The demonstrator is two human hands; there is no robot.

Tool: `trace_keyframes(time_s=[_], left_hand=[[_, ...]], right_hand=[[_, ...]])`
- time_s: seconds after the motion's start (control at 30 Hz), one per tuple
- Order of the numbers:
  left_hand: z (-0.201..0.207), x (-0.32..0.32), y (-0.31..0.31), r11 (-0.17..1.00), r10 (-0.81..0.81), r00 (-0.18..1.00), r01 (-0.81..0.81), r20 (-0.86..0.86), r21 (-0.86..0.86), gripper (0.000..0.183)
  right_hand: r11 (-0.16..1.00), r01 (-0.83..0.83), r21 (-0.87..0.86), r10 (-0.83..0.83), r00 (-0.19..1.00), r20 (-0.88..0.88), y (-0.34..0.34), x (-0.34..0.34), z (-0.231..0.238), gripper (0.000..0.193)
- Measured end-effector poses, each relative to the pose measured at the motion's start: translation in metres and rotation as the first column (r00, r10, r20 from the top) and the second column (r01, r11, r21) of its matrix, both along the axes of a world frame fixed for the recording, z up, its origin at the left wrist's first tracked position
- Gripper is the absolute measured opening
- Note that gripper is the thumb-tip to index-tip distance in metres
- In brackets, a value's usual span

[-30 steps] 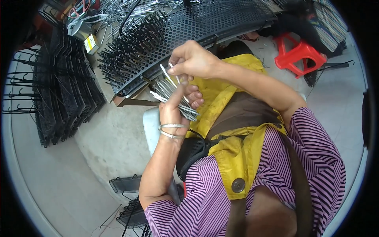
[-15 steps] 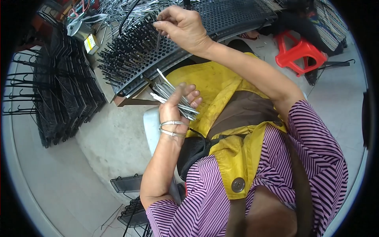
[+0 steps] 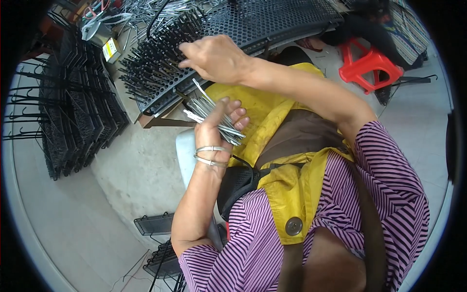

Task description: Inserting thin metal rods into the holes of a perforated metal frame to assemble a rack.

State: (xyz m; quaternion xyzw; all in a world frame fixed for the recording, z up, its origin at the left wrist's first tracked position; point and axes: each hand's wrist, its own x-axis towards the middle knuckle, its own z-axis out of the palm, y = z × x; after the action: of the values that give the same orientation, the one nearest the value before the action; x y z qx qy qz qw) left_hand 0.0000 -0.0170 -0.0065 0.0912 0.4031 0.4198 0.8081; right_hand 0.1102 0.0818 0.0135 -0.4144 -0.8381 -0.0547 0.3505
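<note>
My left hand (image 3: 214,124), with two bangles at its wrist, is closed round a bundle of thin silvery metal rods (image 3: 206,109) above my lap. The rods stick out past the thumb, some with pale flattened ends. My right hand (image 3: 216,59) hovers over the near edge of a black perforated metal rack (image 3: 282,22). Its fingers are loosely bent and slightly blurred, with thumb and finger apart and nothing visible between them. Beside those fingertips, many dark thin rods (image 3: 160,53) stand upright in the holes of the rack's left part.
Loose silvery rods (image 3: 146,14) lie piled behind the rack. A small yellow-and-white box (image 3: 111,50) stands beside a metal can (image 3: 98,34). Black mesh racks with hooks (image 3: 80,112) are stacked on the left. A red plastic stool (image 3: 362,68) and another person's striped clothing (image 3: 411,29) are at right.
My right hand has moved down and toward me from among the upright rods, its pinch opening. The left hand still holds its bundle in nearly the same place.
</note>
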Motion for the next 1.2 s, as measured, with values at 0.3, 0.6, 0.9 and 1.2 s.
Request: trace_keyframes(time_s=[0.3,0.6,0.9,1.2], left_hand=[[0.002,-0.001,-0.003,0.988,-0.117,0.993,0.114,0.03,0.101,0.028],[-0.003,-0.003,-0.001,0.994,-0.102,0.995,0.101,0.02,0.034,0.026],[0.0,-0.003,-0.001,0.994,-0.11,0.994,0.109,0.027,0.031,0.027],[-0.003,-0.004,-0.002,0.995,-0.102,0.994,0.101,0.026,0.024,0.026]], right_hand=[[0.53,-0.399,-0.748,-0.247,0.771,-0.587,-0.018,0.021,0.015,0.014],[0.996,-0.068,-0.051,0.017,0.744,-0.668,0.016,-0.001,0.004,0.01],[0.975,0.014,0.224,0.09,0.89,-0.446,0.014,-0.008,0.008,0.011],[0.977,-0.069,0.203,0.124,0.956,-0.268,0.022,-0.015,-0.009,0.005]])
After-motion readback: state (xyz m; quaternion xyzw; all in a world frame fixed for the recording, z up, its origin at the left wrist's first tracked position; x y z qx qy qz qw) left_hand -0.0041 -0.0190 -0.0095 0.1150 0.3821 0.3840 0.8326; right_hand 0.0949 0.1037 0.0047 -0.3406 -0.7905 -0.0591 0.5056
